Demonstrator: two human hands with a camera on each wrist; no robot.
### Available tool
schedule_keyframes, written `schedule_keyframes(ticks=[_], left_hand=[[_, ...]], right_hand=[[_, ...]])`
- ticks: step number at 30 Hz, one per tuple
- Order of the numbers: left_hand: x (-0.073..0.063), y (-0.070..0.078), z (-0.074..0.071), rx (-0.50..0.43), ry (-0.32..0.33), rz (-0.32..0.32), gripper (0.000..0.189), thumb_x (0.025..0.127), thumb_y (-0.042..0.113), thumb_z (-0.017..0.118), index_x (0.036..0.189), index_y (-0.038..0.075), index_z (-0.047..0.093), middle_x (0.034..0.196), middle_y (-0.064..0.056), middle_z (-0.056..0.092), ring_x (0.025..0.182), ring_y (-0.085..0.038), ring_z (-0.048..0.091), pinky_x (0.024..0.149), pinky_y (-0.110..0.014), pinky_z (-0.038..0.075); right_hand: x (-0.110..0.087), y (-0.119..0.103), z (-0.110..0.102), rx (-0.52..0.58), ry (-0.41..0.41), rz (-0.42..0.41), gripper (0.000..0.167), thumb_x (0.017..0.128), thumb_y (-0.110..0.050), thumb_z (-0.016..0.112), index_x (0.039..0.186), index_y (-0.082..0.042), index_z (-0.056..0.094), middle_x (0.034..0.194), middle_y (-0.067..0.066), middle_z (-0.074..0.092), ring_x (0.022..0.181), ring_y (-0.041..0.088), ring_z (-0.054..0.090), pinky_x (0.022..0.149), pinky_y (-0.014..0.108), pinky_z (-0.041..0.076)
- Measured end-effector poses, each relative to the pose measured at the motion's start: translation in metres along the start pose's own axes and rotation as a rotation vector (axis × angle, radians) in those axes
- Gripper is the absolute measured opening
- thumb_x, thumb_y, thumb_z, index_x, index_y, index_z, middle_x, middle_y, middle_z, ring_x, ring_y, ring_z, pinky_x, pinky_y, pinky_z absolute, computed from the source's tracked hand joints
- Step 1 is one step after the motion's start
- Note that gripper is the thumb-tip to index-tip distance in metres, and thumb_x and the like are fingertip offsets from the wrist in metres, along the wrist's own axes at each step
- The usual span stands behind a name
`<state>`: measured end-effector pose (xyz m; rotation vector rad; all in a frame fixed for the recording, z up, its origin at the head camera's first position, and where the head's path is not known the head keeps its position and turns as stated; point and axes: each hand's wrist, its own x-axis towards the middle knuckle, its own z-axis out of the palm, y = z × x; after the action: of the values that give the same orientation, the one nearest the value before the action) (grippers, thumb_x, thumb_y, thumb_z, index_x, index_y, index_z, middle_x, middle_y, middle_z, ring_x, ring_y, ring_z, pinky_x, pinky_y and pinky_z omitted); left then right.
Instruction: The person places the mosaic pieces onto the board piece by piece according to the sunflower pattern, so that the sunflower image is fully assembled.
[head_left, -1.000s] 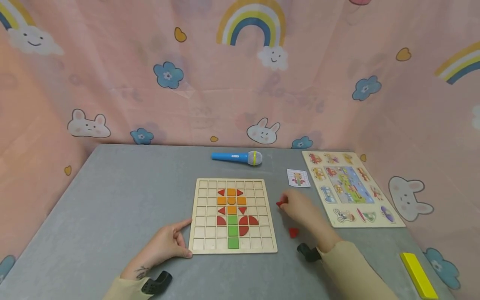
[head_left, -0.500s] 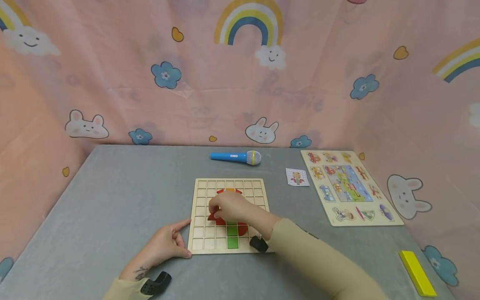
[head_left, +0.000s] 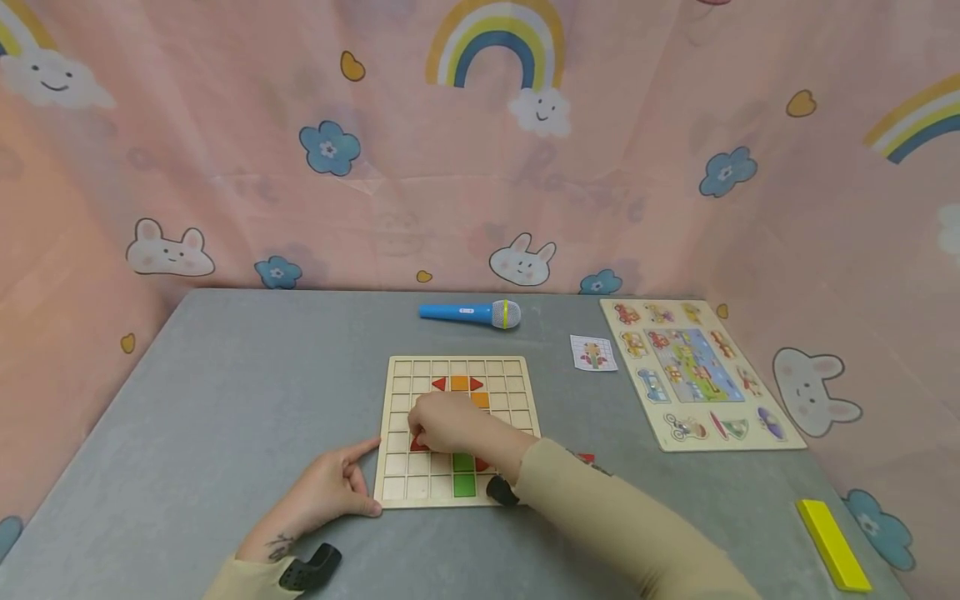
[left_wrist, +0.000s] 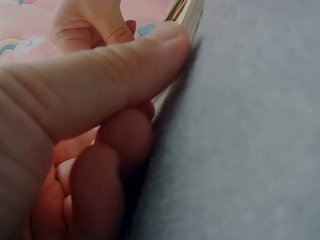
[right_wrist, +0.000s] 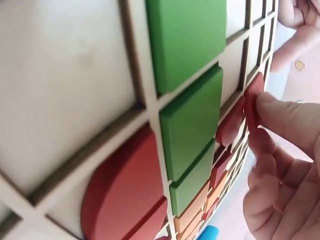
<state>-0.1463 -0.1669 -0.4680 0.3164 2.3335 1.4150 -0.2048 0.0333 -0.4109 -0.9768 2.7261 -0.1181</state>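
On the table lies a wooden grid board [head_left: 397, 487] with red, orange and green tiles set in its cells. My right hand [head_left: 453, 421] reaches over it and hides much of the pattern. Its thumb and finger pinch a red tile [right_wrist: 254, 92] at a cell left of the middle, beside another red tile [right_wrist: 231, 127]; the held tile's full shape is covered. Green tiles [head_left: 464, 485] run down the lower centre. At the board's left edge, my left hand [head_left: 330, 483] touches with index finger and thumb [left_wrist: 165, 45], its other fingers bent underneath.
A small pattern card [head_left: 593, 353] lies right of the board, behind my right arm. Beyond it sits a picture puzzle board [head_left: 652, 425]. A blue toy microphone [head_left: 468, 313] lies at the back, a yellow block [head_left: 834, 546] at right. One loose red tile [head_left: 587, 457] shows past my sleeve.
My right hand has carried a red tile from the table right of the board leftward onto the grid, then slightly further left and down. The left hand keeps its place at the edge.
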Motion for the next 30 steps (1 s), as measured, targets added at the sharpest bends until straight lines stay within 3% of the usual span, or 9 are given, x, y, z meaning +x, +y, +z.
schedule_keyframes(ticks=[5, 11, 15, 19, 22, 26, 30], left_hand=[[-0.001, 0.000, 0.000, -0.011, -0.006, 0.002, 0.099, 0.057, 0.010, 0.086, 0.140, -0.003, 0.034, 0.058, -0.003, 0.059, 0.045, -0.008, 0.046, 0.042, -0.023, 0.035], [0.000, 0.002, 0.001, -0.013, -0.008, 0.002, 0.098, 0.057, 0.008, 0.085, 0.140, -0.004, 0.034, 0.057, -0.002, 0.059, 0.047, -0.009, 0.049, 0.044, -0.025, 0.038], [0.000, 0.002, 0.001, -0.011, 0.000, -0.005, 0.098, 0.056, 0.006, 0.085, 0.140, -0.004, 0.035, 0.057, -0.003, 0.059, 0.047, -0.010, 0.049, 0.043, -0.025, 0.038], [0.000, 0.002, 0.002, -0.007, 0.013, -0.010, 0.099, 0.055, 0.005, 0.085, 0.140, -0.004, 0.035, 0.057, -0.003, 0.059, 0.047, -0.011, 0.049, 0.043, -0.025, 0.037], [0.000, 0.001, 0.002, -0.006, 0.022, -0.013, 0.099, 0.055, 0.005, 0.085, 0.139, -0.005, 0.035, 0.057, -0.003, 0.059, 0.047, -0.011, 0.048, 0.042, -0.025, 0.037], [0.001, 0.001, 0.001, -0.007, 0.024, -0.018, 0.099, 0.055, 0.005, 0.085, 0.139, -0.004, 0.035, 0.057, -0.003, 0.059, 0.047, -0.011, 0.047, 0.042, -0.025, 0.036], [0.000, 0.002, 0.001, -0.009, 0.011, -0.016, 0.099, 0.055, 0.005, 0.085, 0.140, -0.004, 0.035, 0.058, -0.004, 0.059, 0.047, -0.012, 0.049, 0.043, -0.025, 0.038]], right_hand=[[-0.001, -0.004, 0.002, -0.074, 0.018, 0.009, 0.009, 0.084, -0.018, 0.067, 0.075, -0.021, 0.069, 0.074, -0.010, 0.059, 0.065, 0.006, 0.049, 0.054, 0.022, 0.041], [-0.022, 0.007, -0.016, 0.043, 0.099, 0.044, 0.005, 0.085, -0.017, 0.065, 0.085, -0.015, 0.070, 0.085, -0.004, 0.064, 0.074, 0.010, 0.056, 0.062, 0.025, 0.046], [-0.048, 0.028, -0.032, 0.139, 0.152, 0.170, 0.008, 0.085, -0.016, 0.065, 0.088, -0.012, 0.072, 0.085, -0.002, 0.065, 0.074, 0.012, 0.055, 0.065, 0.030, 0.047], [-0.078, 0.056, -0.036, 0.234, 0.144, 0.330, 0.015, 0.083, -0.012, 0.066, 0.095, -0.004, 0.071, 0.085, 0.003, 0.065, 0.073, 0.014, 0.053, 0.067, 0.030, 0.047], [-0.100, 0.074, -0.030, 0.238, 0.136, 0.411, 0.007, 0.081, -0.008, 0.066, 0.074, -0.005, 0.068, 0.067, 0.001, 0.057, 0.060, 0.013, 0.047, 0.053, 0.027, 0.040], [-0.126, 0.087, -0.015, 0.167, 0.116, 0.494, 0.023, 0.074, -0.007, 0.069, 0.057, -0.010, 0.054, 0.055, -0.001, 0.046, 0.051, 0.013, 0.041, 0.047, 0.026, 0.030], [-0.144, 0.090, 0.002, 0.110, 0.077, 0.545, 0.018, 0.068, -0.004, 0.072, 0.063, -0.007, 0.055, 0.059, 0.002, 0.048, 0.055, 0.017, 0.044, 0.050, 0.029, 0.034]])
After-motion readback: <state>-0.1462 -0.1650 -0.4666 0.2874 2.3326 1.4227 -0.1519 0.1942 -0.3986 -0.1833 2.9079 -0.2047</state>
